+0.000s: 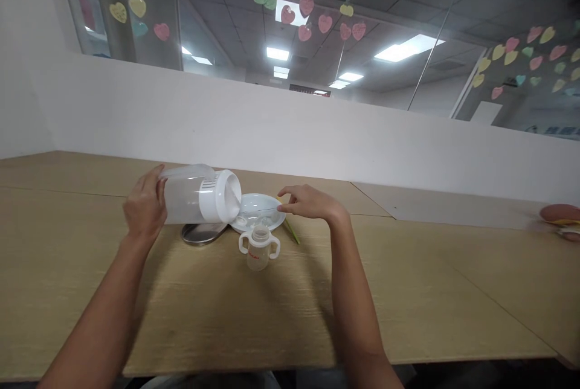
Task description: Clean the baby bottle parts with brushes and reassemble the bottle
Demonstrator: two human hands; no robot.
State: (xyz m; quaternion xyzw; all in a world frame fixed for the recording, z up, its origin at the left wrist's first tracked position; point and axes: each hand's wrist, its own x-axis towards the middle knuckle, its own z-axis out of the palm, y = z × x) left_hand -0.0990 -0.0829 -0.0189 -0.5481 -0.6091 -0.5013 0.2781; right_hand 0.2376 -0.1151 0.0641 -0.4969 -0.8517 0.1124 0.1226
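Note:
My left hand (145, 205) grips a clear plastic pitcher (183, 196) by its handle side. The pitcher lies tipped on its side in the air, its white lid (212, 199) and spout pointing right. Over the right rim of a white plate (258, 197) is my right hand (308, 202), thumb and fingers drawn together. A thin clear edge runs left from the fingertips, too faint to name. In front of the plate stands an uncapped clear baby bottle (258, 258) with two white handles. Small pale parts lie in the plate, partly hidden.
Under the pitcher a round metal tray (203, 234) lies on the wooden table (199, 310). A green stick (292, 232) rests right of the plate. At the far right sits a reddish object (562, 215). Behind rises a white wall (294, 135) below glass with heart-shaped notes.

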